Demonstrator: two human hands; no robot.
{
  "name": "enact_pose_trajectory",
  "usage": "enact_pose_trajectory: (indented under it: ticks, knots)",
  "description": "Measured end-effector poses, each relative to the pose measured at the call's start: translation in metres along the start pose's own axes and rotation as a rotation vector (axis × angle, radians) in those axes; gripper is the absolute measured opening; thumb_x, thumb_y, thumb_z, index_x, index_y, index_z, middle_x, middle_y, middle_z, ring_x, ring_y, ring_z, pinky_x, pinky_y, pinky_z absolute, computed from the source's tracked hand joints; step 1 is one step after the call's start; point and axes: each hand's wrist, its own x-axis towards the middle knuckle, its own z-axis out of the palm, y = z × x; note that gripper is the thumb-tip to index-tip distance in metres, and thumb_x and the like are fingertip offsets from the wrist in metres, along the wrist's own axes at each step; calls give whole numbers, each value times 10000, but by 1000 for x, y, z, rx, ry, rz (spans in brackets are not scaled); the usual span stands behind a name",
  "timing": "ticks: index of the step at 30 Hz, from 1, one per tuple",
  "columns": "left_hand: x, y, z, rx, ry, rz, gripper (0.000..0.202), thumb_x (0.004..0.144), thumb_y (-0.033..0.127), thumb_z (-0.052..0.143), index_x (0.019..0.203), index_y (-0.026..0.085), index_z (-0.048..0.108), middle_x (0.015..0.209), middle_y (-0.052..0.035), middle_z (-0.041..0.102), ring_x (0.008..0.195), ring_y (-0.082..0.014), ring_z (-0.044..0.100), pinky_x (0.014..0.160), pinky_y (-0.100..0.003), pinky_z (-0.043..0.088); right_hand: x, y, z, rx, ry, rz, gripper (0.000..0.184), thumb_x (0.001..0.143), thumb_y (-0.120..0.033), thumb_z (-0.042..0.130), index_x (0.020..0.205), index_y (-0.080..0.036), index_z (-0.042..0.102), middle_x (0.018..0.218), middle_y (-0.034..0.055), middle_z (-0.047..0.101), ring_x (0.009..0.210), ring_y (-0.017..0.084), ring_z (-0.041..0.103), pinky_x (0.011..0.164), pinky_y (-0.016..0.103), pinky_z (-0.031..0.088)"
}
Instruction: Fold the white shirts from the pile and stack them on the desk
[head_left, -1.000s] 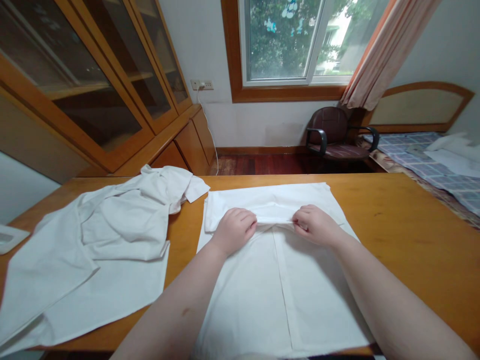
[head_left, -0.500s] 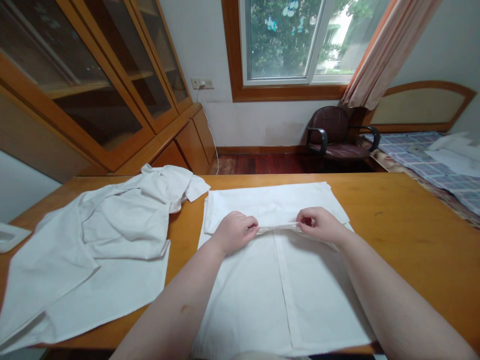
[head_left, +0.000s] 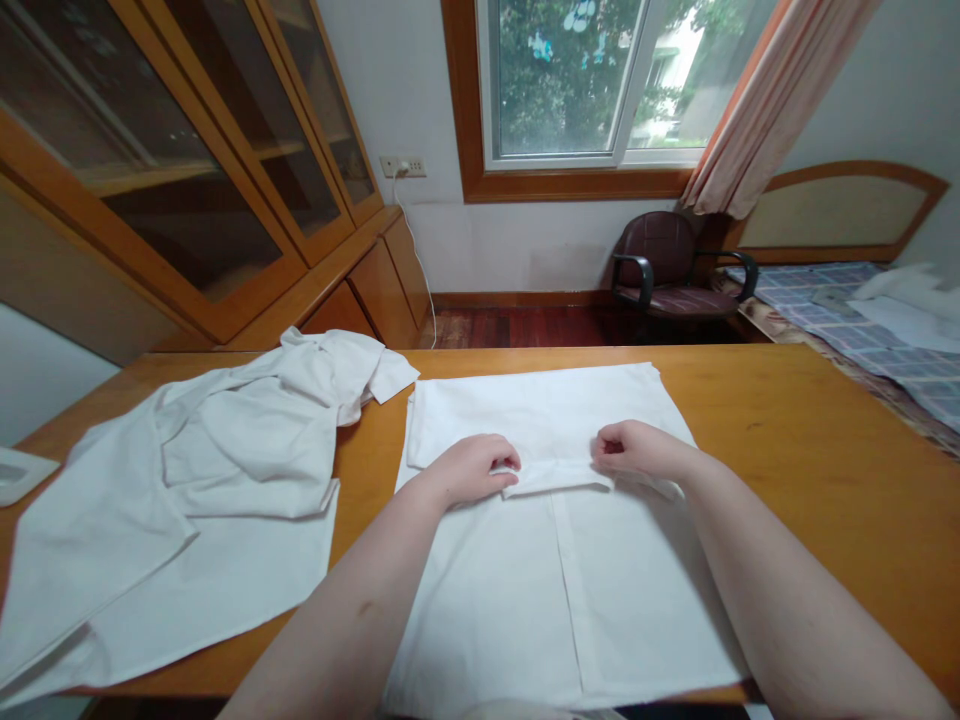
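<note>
A white shirt [head_left: 495, 590] lies spread in front of me, with a seam running down its near half. Its far part is folded into a flat layered panel, and a narrow strip like a collar [head_left: 559, 480] lies along the panel's near edge. My left hand [head_left: 480, 468] has thumb and fingers curled at the left end of this strip. At the right end, my right hand [head_left: 637, 450] pinches the cloth with its fingers bent together. Part of the cloth beneath my right palm is hidden.
A second white garment [head_left: 247, 440] lies crumpled on the wooden table [head_left: 810, 480] to the left. At the left edge is a white plastic object [head_left: 22, 475]. Beyond the table stand a glass-door cabinet [head_left: 225, 230], an office chair [head_left: 660, 265] and a bed [head_left: 862, 310].
The raised strip between my hands has come down toward me and now lies flatter over the seam. Both hands have shifted slightly nearer.
</note>
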Motion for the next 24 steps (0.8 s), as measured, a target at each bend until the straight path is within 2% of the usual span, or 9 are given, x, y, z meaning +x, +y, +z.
enact_pose_trajectory:
  ticks: [4,9,14,17,19,21,24]
  knots:
    - [-1,-1,1,-7,-43,14,191,731,313,645,906,237,642,914,7,621,813,-151,563,712,-249,413,4,16,-4,-22,-19,41,178,707,-359,586,749,-197,647,683,4,647,611,140,538,572,236,381]
    - [-1,5,0,76,-22,47,223,747,347,653,937,231,631,937,-4,617,862,-166,567,762,-271,422,5,27,-15,-213,59,150,317,815,-445,478,680,-193,614,644,23,632,586,144,524,563,251,350]
    - [-3,22,-5,204,75,76,149,823,340,588,892,213,628,919,-28,626,899,-184,570,857,-336,406,7,42,-28,-370,273,333,300,811,-443,485,809,-192,648,818,84,680,730,211,601,604,281,393]
    - [-7,34,-5,208,74,122,130,852,289,549,921,224,638,1037,-35,637,992,-193,562,915,-366,388,7,61,-38,-436,450,553,377,812,-469,464,894,-163,668,918,155,677,837,282,622,664,341,437]
    - [-9,42,1,209,42,173,167,841,291,570,984,242,639,1224,-40,587,1141,-217,506,974,-392,360,7,74,-43,-436,506,663,427,808,-482,459,939,-136,673,954,193,669,880,317,622,700,383,455]
    - [-9,50,12,226,4,222,271,821,312,602,1086,258,615,1396,-43,463,1279,-242,398,1039,-423,308,7,83,-46,-393,523,721,457,800,-493,463,967,-123,672,963,207,666,896,333,622,715,405,467]
    - [-6,58,31,265,-75,303,412,815,346,610,1212,253,553,1506,-51,292,1379,-254,247,1110,-442,201,8,88,-46,-342,549,762,477,804,-503,449,997,-124,667,971,211,665,910,341,620,722,422,476]
